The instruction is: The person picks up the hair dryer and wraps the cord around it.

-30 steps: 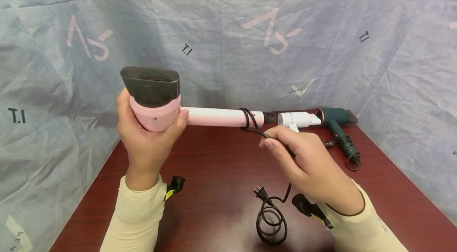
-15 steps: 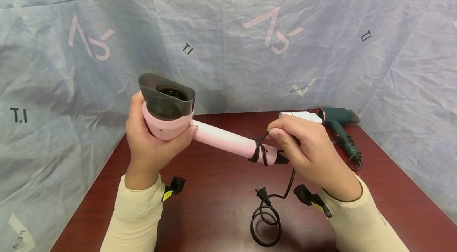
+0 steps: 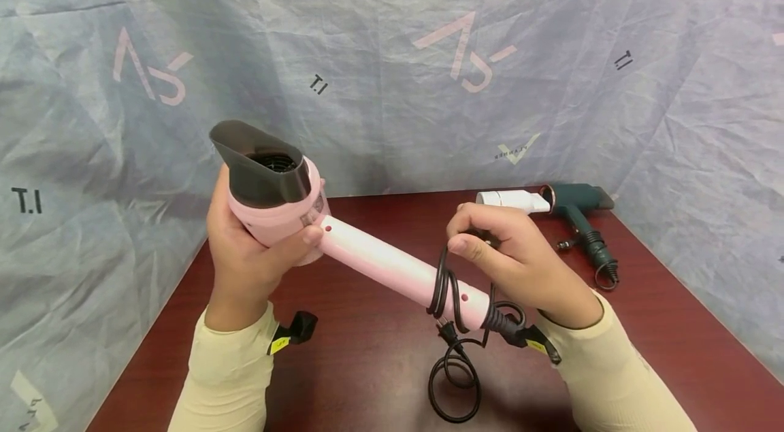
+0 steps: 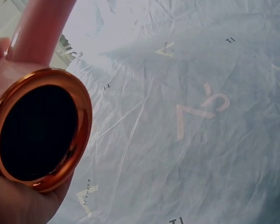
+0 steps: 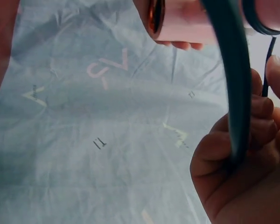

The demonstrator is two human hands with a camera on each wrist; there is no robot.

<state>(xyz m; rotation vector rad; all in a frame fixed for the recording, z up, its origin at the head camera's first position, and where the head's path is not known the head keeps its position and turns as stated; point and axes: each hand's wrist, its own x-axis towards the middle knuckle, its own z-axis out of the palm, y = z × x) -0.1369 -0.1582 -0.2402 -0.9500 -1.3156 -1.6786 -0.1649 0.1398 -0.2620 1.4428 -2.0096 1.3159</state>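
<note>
A pink hair dryer (image 3: 386, 265) with a dark flat nozzle (image 3: 263, 173) is held up above the table. My left hand (image 3: 245, 262) grips its head, thumb near the top of the handle. In the left wrist view the copper-coloured rear ring (image 4: 81, 126) of the dryer faces the camera. Beside the handle's lower end, my right hand (image 3: 514, 255) pinches the black power cord (image 3: 439, 289), which loops round the handle. The right wrist view shows the fingers of the right hand (image 5: 252, 163) curled with the cord passing through them. The cord's plug (image 3: 448, 331) lies beyond the handle, over the table.
On the dark red table (image 3: 355, 364), a white hair dryer (image 3: 511, 200) lies at the back right, partly behind my right hand. Next to it is a dark green hair dryer (image 3: 576, 199) with its cord wound round the handle. Grey printed sheeting (image 3: 367, 64) surrounds the table.
The handle has swung down toward the lower right, tilting the dryer. More cord is wrapped round the handle's end than a second ago. My right hand keeps its hold on the cord.
</note>
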